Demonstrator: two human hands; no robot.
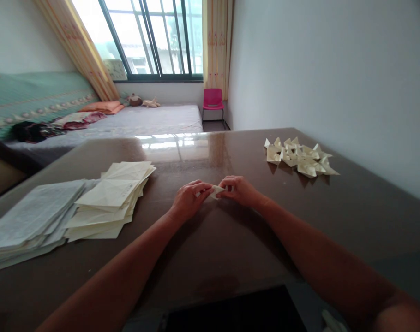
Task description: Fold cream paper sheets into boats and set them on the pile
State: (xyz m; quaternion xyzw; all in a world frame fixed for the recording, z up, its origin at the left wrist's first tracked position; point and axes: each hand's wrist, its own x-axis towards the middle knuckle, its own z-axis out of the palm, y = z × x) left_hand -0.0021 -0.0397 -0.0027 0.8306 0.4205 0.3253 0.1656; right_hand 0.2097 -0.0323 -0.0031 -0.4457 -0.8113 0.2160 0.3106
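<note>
My left hand (pixel 189 198) and right hand (pixel 240 191) meet over the middle of the table (pixel 196 253), between its near and far edges. Each pinches one side of a small cream piece of folded paper (pixel 216 191), thumb against fingers; my fingers hide much of it, so I cannot tell how complete its folds are. By the table's right edge, toward the far right corner, sits a cluster of pointed folded pieces (pixel 309 167), which I judge to be finished; they crowd together too closely for me to count. Toward the left edge, a fanned pile of cream sheets (pixel 109 189) lies flat, the top one creased, beside a thicker stack of greyish sheets (pixel 37 212). None of those is shaped into points, so plenty looks unfolded.
</note>
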